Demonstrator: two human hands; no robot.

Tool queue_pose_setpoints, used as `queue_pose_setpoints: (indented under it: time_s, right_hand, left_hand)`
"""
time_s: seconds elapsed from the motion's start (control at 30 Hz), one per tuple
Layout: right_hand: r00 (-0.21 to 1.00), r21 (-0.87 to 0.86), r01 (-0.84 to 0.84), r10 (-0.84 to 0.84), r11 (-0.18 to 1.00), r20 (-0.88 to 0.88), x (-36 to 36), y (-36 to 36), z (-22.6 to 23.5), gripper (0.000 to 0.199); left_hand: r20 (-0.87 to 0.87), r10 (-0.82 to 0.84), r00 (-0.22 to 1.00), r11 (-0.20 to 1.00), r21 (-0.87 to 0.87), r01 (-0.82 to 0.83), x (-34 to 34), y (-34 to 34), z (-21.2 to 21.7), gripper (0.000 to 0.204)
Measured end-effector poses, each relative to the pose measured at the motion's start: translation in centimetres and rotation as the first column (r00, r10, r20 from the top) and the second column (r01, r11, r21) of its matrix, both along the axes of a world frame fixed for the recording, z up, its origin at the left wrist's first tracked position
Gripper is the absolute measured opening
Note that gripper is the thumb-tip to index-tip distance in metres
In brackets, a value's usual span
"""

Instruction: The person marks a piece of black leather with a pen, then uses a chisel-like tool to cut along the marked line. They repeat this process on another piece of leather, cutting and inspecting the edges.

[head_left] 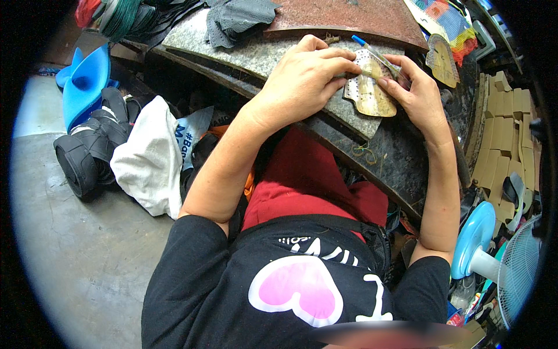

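A yellowed, shaped flat template point(378, 103) with rows of small holes lies on the grey speckled stone slab point(363, 124). My left hand point(317, 78) is closed at its left side, its fingertips pressing on the template. At the right side, my right hand point(417, 96) has thumb and forefinger bent around a slim pen point(376, 54), whose blue end points up and left. The right thumb also touches the template's edge. The fingers hide part of the template and the pen's lower end.
Dark grey cloth point(235, 23) lies on the slab's far side, near a reddish-brown board point(349, 20). Another yellowed template point(442, 61) sits at the right. Black rolled material point(81, 160) and a white cloth point(148, 157) are on the left. A fan point(520, 273) stands lower right.
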State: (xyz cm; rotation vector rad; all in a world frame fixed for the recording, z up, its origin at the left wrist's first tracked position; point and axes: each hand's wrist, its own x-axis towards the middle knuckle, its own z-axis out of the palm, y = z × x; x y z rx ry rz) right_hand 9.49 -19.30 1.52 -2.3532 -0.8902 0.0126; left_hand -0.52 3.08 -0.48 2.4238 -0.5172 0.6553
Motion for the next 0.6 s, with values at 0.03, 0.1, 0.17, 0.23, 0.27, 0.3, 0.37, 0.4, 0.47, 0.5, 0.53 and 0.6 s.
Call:
queue_pose_setpoints:
  time_s: [0.03,0.1,0.17,0.23,0.27,0.3,0.37,0.4,0.47,0.5,0.53,0.6]
  right_hand:
    - [1.000,0.009,-0.004,0.004,1.000,0.001,-0.01,0.05,0.03,0.044]
    - [1.000,0.028,-0.003,0.003,1.000,0.000,-0.13,0.16,0.18,0.045]
    - [1.000,-0.033,0.023,-0.024,0.999,-0.018,-0.30,0.19,0.51,0.046]
    - [1.000,0.004,0.024,-0.024,1.000,-0.003,-0.64,0.18,0.73,0.050]
    - [1.000,-0.007,0.027,-0.027,1.000,-0.010,-0.79,0.14,0.79,0.050]
    - [0.999,-0.018,0.029,-0.030,0.999,-0.017,-0.89,0.11,0.79,0.050]
    - [1.000,-0.019,0.007,-0.007,1.000,-0.028,-0.95,0.09,0.64,0.045]
    - [1.000,0.006,-0.023,0.023,1.000,0.009,-0.93,0.13,0.50,0.043]
    - [0.993,0.054,-0.081,0.076,0.995,0.088,-0.81,0.20,0.27,0.039]
    - [0.998,0.025,-0.043,0.042,0.999,0.048,-0.79,0.20,0.20,0.035]
    - [0.998,0.027,-0.045,0.043,0.999,0.044,-0.74,0.23,0.21,0.036]
    - [0.998,0.031,-0.047,0.046,0.998,0.033,-0.73,0.24,0.33,0.037]
  left_hand:
    - [-0.007,-0.004,1.000,1.000,0.001,0.004,-0.02,0.03,0.04,0.031]
    - [-0.018,-0.012,1.000,1.000,0.004,0.012,-0.15,0.09,0.16,0.033]
    - [-0.009,-0.012,1.000,1.000,0.003,0.012,-0.40,-0.03,0.31,0.036]
    - [-0.021,0.001,1.000,1.000,0.011,0.000,-0.53,-0.08,0.54,0.047]
    - [-0.038,0.012,0.999,0.999,-0.034,-0.013,-0.57,-0.15,0.62,0.049]
    - [-0.064,0.029,0.998,0.997,-0.074,-0.033,-0.71,-0.32,0.66,0.051]
    - [-0.078,0.041,0.996,0.993,-0.106,-0.050,-0.91,-0.46,0.73,0.057]
    - [-0.063,0.040,0.997,0.994,-0.094,-0.046,-0.91,-0.42,0.76,0.056]
    - [-0.021,0.030,0.999,0.997,-0.068,-0.031,-0.81,-0.31,0.84,0.055]
    - [-0.026,0.029,0.999,0.998,-0.047,-0.031,-0.89,-0.31,0.85,0.046]
    - [-0.037,0.017,0.999,0.999,-0.036,-0.018,-0.89,-0.26,0.87,0.043]
    - [-0.053,-0.006,0.999,1.000,-0.006,0.005,-0.87,-0.24,0.93,0.036]
